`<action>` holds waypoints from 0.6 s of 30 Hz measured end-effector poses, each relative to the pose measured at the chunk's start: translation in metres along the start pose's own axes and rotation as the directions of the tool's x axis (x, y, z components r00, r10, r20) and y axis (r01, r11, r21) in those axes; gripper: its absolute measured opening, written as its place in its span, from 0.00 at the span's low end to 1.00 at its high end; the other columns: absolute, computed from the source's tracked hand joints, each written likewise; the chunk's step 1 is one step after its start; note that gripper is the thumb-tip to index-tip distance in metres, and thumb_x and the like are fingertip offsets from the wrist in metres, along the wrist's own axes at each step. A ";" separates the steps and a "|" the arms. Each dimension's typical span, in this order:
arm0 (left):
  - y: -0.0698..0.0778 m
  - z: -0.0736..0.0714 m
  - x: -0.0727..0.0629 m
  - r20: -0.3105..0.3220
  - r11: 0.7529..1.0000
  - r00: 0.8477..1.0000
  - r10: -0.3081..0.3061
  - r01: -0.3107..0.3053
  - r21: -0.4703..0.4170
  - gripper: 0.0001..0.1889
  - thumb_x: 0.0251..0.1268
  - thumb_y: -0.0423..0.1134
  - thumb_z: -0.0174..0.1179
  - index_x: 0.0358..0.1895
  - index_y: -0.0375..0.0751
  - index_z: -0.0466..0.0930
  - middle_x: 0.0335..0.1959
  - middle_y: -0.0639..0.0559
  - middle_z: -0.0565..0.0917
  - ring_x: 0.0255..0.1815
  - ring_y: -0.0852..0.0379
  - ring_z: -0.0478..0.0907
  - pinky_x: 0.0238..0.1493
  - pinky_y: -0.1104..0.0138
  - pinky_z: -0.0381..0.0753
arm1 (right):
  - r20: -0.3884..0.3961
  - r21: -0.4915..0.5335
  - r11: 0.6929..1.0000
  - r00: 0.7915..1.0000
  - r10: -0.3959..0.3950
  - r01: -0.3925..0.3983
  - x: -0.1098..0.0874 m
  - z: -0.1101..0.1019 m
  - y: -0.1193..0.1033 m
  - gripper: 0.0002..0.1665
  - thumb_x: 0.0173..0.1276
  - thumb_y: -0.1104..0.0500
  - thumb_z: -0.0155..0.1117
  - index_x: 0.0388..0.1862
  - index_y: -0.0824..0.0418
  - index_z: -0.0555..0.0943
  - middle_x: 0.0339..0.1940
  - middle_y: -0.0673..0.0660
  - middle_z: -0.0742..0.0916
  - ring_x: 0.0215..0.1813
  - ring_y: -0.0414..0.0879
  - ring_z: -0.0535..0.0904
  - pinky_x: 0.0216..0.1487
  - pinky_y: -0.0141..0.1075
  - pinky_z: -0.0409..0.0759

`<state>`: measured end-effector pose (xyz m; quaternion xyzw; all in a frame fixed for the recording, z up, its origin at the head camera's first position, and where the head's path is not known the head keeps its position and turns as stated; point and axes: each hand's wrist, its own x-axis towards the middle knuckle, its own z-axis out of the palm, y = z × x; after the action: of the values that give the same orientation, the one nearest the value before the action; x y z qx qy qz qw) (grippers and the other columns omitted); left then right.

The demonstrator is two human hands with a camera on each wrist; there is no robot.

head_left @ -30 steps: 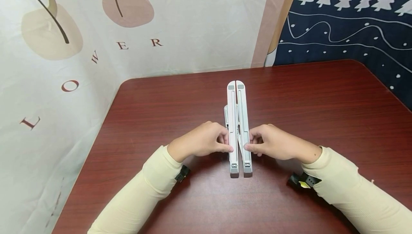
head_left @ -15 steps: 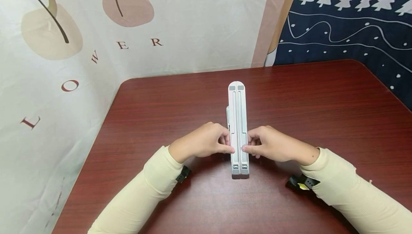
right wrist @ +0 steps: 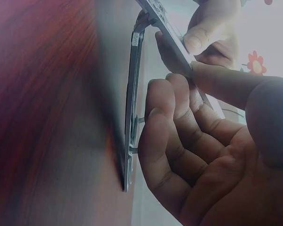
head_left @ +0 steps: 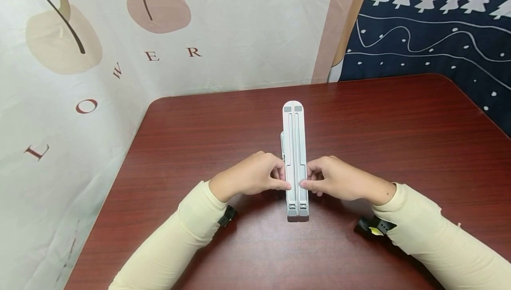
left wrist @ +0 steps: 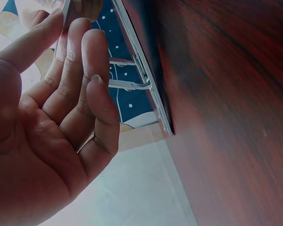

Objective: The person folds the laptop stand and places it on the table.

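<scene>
A silver folding laptop stand (head_left: 290, 143) stands on the table with its two long upper bars side by side, pointing away from me. My left hand (head_left: 255, 172) pinches the left bar, thumb on top and fingers beneath. From the other side my right hand (head_left: 341, 177) grips the right bar in the same manner. In the left wrist view, thin struts (left wrist: 127, 85) rise from the stand's lower bar, which lies along the table. The right wrist view shows the lower bar (right wrist: 131, 89) and the upper bar meeting at an angle near the top.
The dark red wooden table (head_left: 215, 121) surrounds the stand. Behind it hang a pale cloth (head_left: 255, 24) with flower prints and letters, and a navy cloth (head_left: 431, 37) with white trees. A black strap device (head_left: 227, 216) sits at each wrist.
The stand's two upper bars, slightly apart a second ago, have come together side by side as the hands moved closer. Over the last half second nothing visibly moved.
</scene>
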<state>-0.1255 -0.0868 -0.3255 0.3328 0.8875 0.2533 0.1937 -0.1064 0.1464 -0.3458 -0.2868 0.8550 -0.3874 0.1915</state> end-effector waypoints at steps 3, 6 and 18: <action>0.000 0.000 0.000 0.001 1.000 1.000 0.004 -0.004 0.002 0.10 0.59 0.45 0.72 0.26 0.49 0.82 0.21 0.62 0.84 0.23 0.69 0.76 0.28 0.74 0.75 | 0.001 -0.003 1.000 1.000 0.001 -0.001 0.000 0.000 0.000 0.10 0.68 0.60 0.67 0.26 0.57 0.79 0.17 0.47 0.82 0.22 0.43 0.79 0.26 0.32 0.78; 0.000 0.000 -0.001 0.003 1.000 1.000 0.005 -0.005 0.003 0.10 0.59 0.45 0.72 0.26 0.49 0.82 0.21 0.62 0.84 0.23 0.69 0.76 0.28 0.74 0.74 | 0.001 -0.012 1.000 1.000 0.001 -0.001 0.000 0.000 0.000 0.10 0.68 0.60 0.67 0.26 0.56 0.80 0.17 0.47 0.82 0.22 0.43 0.79 0.25 0.32 0.77; 0.000 -0.002 -0.001 0.008 1.000 1.000 0.008 -0.009 0.018 0.10 0.60 0.46 0.71 0.26 0.50 0.82 0.22 0.62 0.83 0.24 0.68 0.77 0.29 0.74 0.75 | 0.012 -0.046 0.999 1.000 -0.028 0.029 0.000 -0.003 0.001 0.12 0.70 0.56 0.66 0.25 0.54 0.79 0.17 0.47 0.80 0.20 0.35 0.75 0.23 0.30 0.74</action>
<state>-0.1255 -0.0882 -0.3241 0.3393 0.8876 0.2447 0.1929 -0.1091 0.1486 -0.3445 -0.3054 0.8585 -0.3685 0.1842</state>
